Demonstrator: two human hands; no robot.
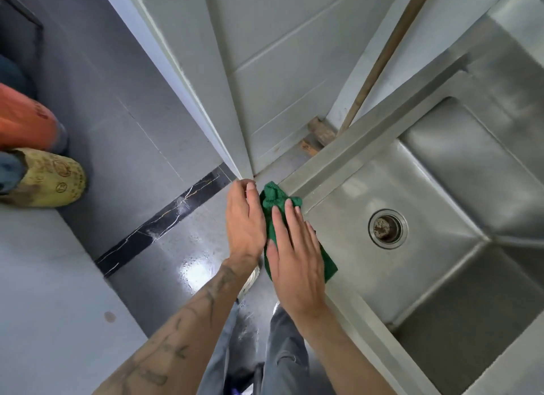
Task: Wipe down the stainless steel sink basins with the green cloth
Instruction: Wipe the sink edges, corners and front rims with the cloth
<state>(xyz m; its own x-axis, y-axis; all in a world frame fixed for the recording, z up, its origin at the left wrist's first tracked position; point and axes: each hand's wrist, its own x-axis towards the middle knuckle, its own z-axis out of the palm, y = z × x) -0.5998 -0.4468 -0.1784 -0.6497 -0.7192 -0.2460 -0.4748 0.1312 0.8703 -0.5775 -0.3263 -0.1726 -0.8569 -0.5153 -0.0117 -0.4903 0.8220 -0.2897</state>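
Green cloth (275,202) lay bunched on the corner of the sink rim (323,165), at 9 o'clock of the drain (387,228), partly hanging over the outer edge. It was not down in a basin.

Right hand (295,253) was flat on the cloth, fingers straight and close together, pressing it onto the rim. Left hand (245,221) was at 9 o'clock of the cloth, just beside it, over the floor (164,247). Its fingers were relaxed and nearly straight and gripped nothing visible. Whether it touched the cloth's edge could not be told.

First basin (368,188), the one with the drain, sat at 3 o'clock of the hands. Second basin (471,321) sat at 5 o'clock of the drain, across the divider. Both steel surfaces looked dull and streaky. No wet or wiped track could be made out.

Progress, as a judgement: early. Only the rim corner was under the cloth. Both basin floors, their walls and the drain area appeared left to do. A wooden handle (382,56) leaned at 12 o'clock behind the sink.
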